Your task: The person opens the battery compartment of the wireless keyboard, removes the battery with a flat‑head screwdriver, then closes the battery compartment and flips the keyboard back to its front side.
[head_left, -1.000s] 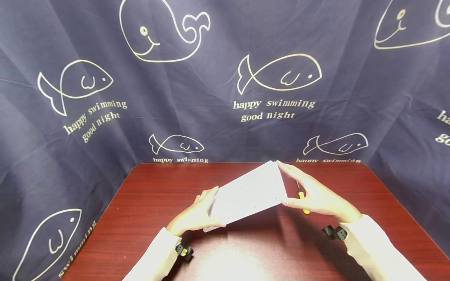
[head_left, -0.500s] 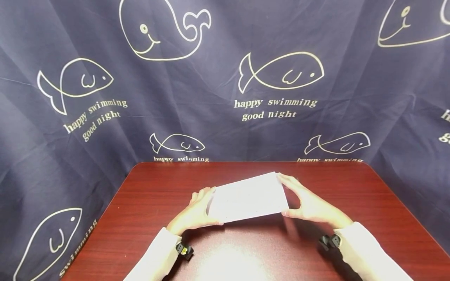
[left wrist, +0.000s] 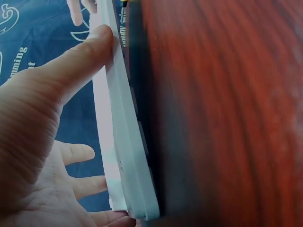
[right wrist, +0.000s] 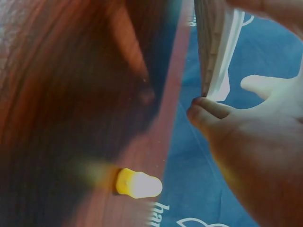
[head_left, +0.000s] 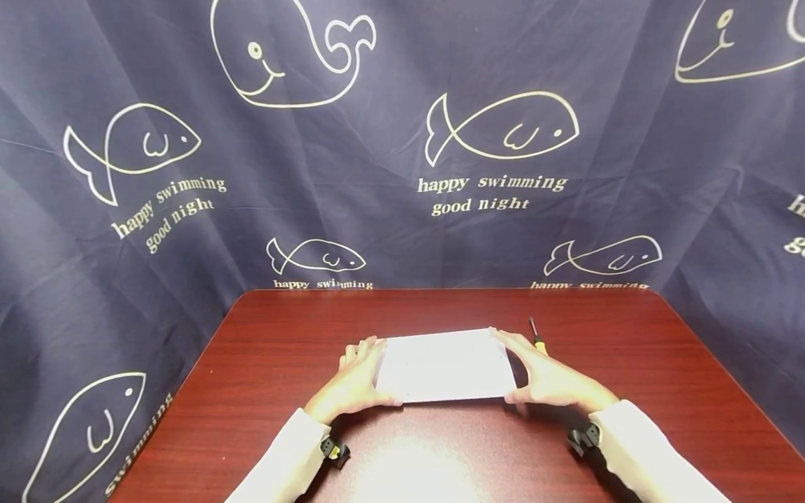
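A white keyboard (head_left: 446, 367) is held level between both hands, its flat back facing up and rows of keys showing along its underside in the right wrist view. My left hand (head_left: 357, 383) grips the left end, thumb on the near edge and fingers at the far edge and beneath. At the other end, my right hand (head_left: 548, 372) holds it with the thumb at the near corner and fingers at the far corner. Close over the table, the keyboard (left wrist: 125, 127) appears edge-on in the left wrist view. A screwdriver (head_left: 538, 342) with a yellow handle lies behind the right hand, partly hidden by it.
The reddish-brown wooden table (head_left: 302, 314) has rounded far corners. Directly behind it hangs a dark blue curtain (head_left: 390, 140) printed with whales, fish and words. A bright glare spot covers the table's near middle.
The keyboard has gone from a steep tilt, right end high, to nearly level and lower. My right hand came down with it; the screwdriver, hidden half a second ago, shows again.
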Available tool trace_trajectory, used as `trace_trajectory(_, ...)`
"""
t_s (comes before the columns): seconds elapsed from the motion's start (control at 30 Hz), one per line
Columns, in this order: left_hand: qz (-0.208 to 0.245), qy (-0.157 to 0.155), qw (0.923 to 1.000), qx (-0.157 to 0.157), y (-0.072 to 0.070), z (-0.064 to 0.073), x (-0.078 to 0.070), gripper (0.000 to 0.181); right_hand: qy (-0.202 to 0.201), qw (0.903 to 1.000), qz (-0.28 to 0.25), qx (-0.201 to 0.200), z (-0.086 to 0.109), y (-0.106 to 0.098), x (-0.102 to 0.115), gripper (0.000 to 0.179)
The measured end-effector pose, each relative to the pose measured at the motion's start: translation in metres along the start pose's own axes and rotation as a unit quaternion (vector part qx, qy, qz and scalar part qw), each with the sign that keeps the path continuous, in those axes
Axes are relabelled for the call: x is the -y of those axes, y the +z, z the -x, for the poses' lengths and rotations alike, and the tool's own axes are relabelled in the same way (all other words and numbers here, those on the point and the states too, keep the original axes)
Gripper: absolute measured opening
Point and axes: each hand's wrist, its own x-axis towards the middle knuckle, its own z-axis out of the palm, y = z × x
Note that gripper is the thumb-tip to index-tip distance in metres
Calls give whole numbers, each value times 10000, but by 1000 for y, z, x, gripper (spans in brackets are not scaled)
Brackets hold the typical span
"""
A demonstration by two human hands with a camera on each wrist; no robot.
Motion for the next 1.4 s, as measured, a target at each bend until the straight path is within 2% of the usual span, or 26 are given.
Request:
trace_trajectory(0.2, -139, -110, 9998, 112, 1, -1, -2, 111, 262, 9995, -16, 186, 1, 8, -3, 97)
trace_trajectory(0.33, -318, -142, 9993, 140, 2, -2, -5, 110, 385, 9990, 18, 243, 2, 13, -6, 99)
trace_trajectory(0.53, -464, -156, 9988, 66, 2, -3, -8, 109, 485, 9983, -21, 323, 0, 17, -8, 100)
trace_trajectory(0.77, -518, -177, 9985, 50, -1, -1, -12, 107, 673, 9956, 147, 634, -4, 15, -1, 94)
trace_trajectory(0.83, -459, -183, 9987, 90, -1, -1, -12, 106, 710, 9955, 283, 559, -9, 13, 0, 88)
trace_trajectory(0.97, -306, -264, 9991, 155, -4, 1, -10, 100, 689, 9957, 617, -32, -23, 9, 1, 69)
trace_trajectory(1.07, -229, -358, 9990, 168, -7, 2, -6, 96, 562, 9958, 617, -370, -35, 7, -1, 51)
trace_trajectory(1.23, -202, -483, 9984, 213, -11, 4, 1, 97, 407, 9979, 420, -273, -54, 6, -4, 32)
trace_trajectory(1.4, -139, -674, 9974, 233, -15, 6, 4, 98, 437, 9980, 429, -168, -69, 8, -7, 27)
